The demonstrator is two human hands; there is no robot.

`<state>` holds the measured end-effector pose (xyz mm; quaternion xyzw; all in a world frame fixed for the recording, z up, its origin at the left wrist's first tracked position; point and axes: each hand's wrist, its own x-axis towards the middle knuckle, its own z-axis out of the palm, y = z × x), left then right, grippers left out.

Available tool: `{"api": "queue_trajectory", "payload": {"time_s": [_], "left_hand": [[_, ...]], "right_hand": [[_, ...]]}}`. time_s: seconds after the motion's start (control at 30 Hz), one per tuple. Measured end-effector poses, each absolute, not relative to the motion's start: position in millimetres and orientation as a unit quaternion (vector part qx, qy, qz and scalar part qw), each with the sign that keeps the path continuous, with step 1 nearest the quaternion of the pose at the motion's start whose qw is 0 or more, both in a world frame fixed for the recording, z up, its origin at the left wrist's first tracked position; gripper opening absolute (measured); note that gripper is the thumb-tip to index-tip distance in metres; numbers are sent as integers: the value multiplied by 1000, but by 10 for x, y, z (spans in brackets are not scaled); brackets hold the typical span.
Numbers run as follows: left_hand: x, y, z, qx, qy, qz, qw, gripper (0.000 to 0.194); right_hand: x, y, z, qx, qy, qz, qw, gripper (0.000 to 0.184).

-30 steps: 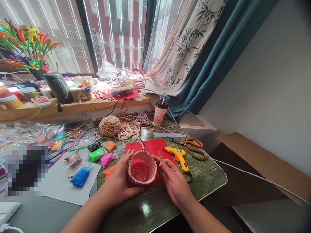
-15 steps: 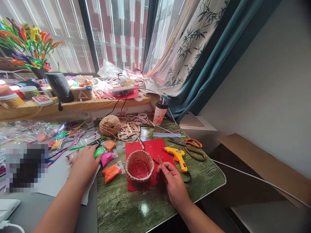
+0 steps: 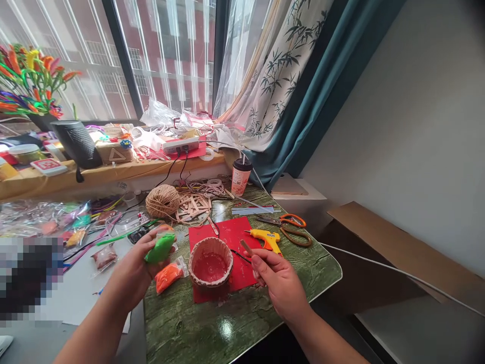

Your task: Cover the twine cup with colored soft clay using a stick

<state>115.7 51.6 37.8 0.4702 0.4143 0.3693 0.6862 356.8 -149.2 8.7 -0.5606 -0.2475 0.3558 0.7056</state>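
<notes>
My left hand [image 3: 138, 265] is closed around a bag of green clay [image 3: 160, 247], raised over the left side of the table. Between the thumb and fingers of my right hand [image 3: 278, 280] is a small flat wooden stick [image 3: 246, 247], its tip pointing up and left. A round bowl [image 3: 210, 263] with a scalloped rim and red inside stands between my hands, on a red sheet [image 3: 235, 230]. Beside the bowl lies a bag of orange clay [image 3: 169, 276], just below my left hand. A yellow glue gun [image 3: 267, 237] rests beyond my right hand.
Orange-handled scissors [image 3: 293, 220] lie right of the glue gun. A ball of twine [image 3: 162, 200], wooden sticks [image 3: 194, 206] and a lidded paper cup [image 3: 241, 178] stand farther back. Plastic bags [image 3: 41, 222] crowd the left. A white cable [image 3: 379, 265] runs off the table's right edge.
My left hand has picked up the green clay bag and lifted it toward me. My right hand still holds the stick. The view has shifted slightly to the right.
</notes>
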Motion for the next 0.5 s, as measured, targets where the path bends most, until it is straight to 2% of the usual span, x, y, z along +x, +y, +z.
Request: {"api": "queue_trajectory", "payload": {"time_s": [0.1, 0.17, 0.3, 0.5], "left_hand": [[1217, 424, 331, 384, 386, 318, 776, 40], [1237, 379, 295, 361, 370, 293, 805, 50], [1240, 321, 203, 430, 361, 253, 788, 65], [1166, 280, 100, 612, 287, 249, 693, 58]], "right_hand": [[3465, -1518, 227, -554, -301, 363, 686, 44], [3389, -1537, 295, -552, -341, 368, 666, 39], [3279, -1568, 401, -568, -439, 334, 611, 27], [3208, -1548, 579, -577, -534, 269, 556, 22]]}}
